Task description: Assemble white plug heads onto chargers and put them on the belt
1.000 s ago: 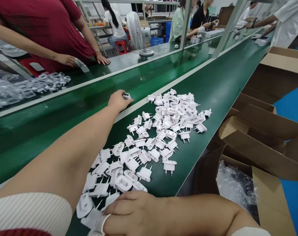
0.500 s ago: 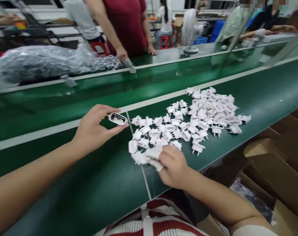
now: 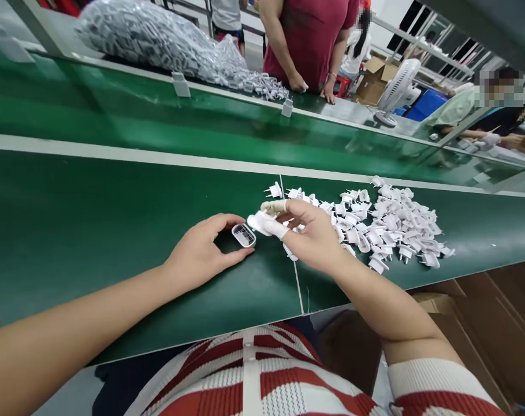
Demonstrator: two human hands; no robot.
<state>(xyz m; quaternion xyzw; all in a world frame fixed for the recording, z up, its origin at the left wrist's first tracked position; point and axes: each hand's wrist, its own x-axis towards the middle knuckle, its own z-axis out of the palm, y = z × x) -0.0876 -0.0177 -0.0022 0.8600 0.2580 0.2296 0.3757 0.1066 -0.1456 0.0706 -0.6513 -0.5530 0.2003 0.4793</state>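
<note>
Between its thumb and fingers, my left hand (image 3: 201, 251) grips a white charger housing (image 3: 244, 235) whose open end faces up and shows dark parts inside. Just to the right, my right hand (image 3: 312, 234) pinches a white plug cover (image 3: 261, 223), its thumb and a fingertip wrapped in white finger covers. The plug cover is held close beside the housing; whether they touch I cannot tell. Behind and right of my right hand lies a pile of white plug covers with pins (image 3: 401, 222). One loose plug cover (image 3: 274, 190) lies at the pile's left end.
The green belt (image 3: 93, 219) runs across, with a pale rail (image 3: 158, 159) behind it. Beyond stands a large plastic bag of small parts (image 3: 158, 43), near a person in a red shirt (image 3: 309, 34). A white fan (image 3: 398, 86) and cardboard boxes (image 3: 496, 312) are to the right.
My right hand has lifted a plug cover from the pile and brought it beside the housing. My left hand still holds the housing, now turned more upward. The camera view has tilted.
</note>
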